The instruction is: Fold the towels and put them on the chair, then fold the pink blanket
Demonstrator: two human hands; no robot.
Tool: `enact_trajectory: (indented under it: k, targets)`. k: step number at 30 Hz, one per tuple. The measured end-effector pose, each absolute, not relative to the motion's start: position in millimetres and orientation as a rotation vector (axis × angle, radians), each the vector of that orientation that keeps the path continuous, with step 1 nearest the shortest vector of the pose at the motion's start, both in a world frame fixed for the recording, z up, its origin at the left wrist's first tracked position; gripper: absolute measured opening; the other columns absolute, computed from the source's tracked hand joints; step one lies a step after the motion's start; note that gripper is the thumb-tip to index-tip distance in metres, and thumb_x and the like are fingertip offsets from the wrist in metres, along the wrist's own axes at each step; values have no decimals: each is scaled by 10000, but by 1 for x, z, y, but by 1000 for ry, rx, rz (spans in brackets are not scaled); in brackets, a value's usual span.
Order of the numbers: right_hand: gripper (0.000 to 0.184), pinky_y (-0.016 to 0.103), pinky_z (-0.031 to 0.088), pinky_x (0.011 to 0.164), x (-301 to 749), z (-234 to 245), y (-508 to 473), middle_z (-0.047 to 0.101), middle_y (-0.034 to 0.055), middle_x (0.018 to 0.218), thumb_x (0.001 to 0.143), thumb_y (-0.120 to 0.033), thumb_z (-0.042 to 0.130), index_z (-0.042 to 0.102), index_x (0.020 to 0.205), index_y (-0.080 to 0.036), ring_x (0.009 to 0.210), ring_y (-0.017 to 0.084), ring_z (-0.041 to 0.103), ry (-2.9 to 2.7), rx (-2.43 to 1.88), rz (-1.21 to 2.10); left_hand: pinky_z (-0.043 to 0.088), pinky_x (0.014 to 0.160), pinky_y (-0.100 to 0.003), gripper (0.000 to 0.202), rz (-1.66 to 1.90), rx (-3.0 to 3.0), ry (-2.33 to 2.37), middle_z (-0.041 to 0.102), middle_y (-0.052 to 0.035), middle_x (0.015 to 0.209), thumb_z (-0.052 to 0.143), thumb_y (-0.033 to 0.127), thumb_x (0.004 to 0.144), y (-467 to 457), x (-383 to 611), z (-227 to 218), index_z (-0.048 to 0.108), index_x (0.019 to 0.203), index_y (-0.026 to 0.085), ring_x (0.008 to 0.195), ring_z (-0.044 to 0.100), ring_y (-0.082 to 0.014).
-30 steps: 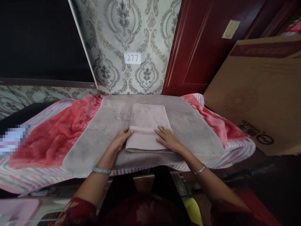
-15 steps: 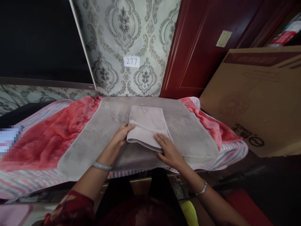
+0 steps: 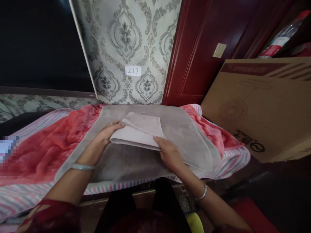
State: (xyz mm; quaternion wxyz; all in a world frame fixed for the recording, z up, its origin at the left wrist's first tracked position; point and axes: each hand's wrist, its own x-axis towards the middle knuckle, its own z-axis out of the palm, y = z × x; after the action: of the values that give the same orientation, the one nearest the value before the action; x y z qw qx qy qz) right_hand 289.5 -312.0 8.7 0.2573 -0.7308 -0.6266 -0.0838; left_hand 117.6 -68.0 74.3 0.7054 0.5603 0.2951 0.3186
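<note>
A folded pale pink towel (image 3: pixel 139 129) is lifted a little above a grey mat (image 3: pixel 184 136) spread over the table. My left hand (image 3: pixel 105 135) grips the towel's left edge, thumb on top and fingers beneath. My right hand (image 3: pixel 168 152) holds its near right corner the same way. The towel tilts, with its near edge raised off the mat. A bracelet sits on each wrist.
A red fleece blanket (image 3: pixel 53 142) and a striped cloth (image 3: pixel 233 158) lie under the mat. A large cardboard box (image 3: pixel 262 106) stands at the right. Behind are a patterned wall with a label "277" (image 3: pixel 133 71), a dark red door (image 3: pixel 206 48) and a dark screen (image 3: pixel 39 42).
Both hands went from lying flat on the towel to gripping its edges. The towel has lifted off the mat and shifted left. The view has tilted slightly.
</note>
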Motion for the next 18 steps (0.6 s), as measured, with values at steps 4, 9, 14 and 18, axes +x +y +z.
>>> enact_trajectory:
  k: [4, 9, 14, 18]
  targets:
    - [684, 504, 376, 1177, 240, -25, -302, 494, 172, 1524, 852, -10, 480, 490, 1518, -169, 1433, 298, 434, -1879, -2052, -89, 514, 552, -285, 365, 576, 1332, 845, 755, -52, 773, 836, 180, 498, -66, 65, 52, 755, 853, 176, 640, 651, -217]
    - [551, 518, 380, 1160, 231, -29, -308, 492, 169, 1526, 912, -214, 651, 560, 1455, -195, 1437, 347, 418, -2028, -1966, -29, 570, 736, -344, 441, 498, 1380, 840, 779, -101, 918, 885, 352, 532, -58, 32, 14, 768, 927, 193, 874, 714, -287]
    - [374, 442, 471, 1063, 261, 13, -282, 673, 135, 1313, 1017, -339, 526, 652, 1340, -200, 1229, 277, 615, -1980, -1920, 118, 559, 843, -386, 534, 632, 1873, 1073, 766, -142, 994, 761, 438, 686, -29, 78, 24, 714, 1127, 141, 979, 717, -315]
    - [536, 474, 336, 1192, 277, 25, -223, 435, 165, 1570, 1021, -280, 476, 452, 1537, -138, 1456, 287, 399, -1970, -1973, 76, 383, 1139, -430, 558, 697, 2152, 1129, 646, -196, 1361, 706, 313, 738, -25, 131, 30, 647, 1263, 133, 1370, 518, -339]
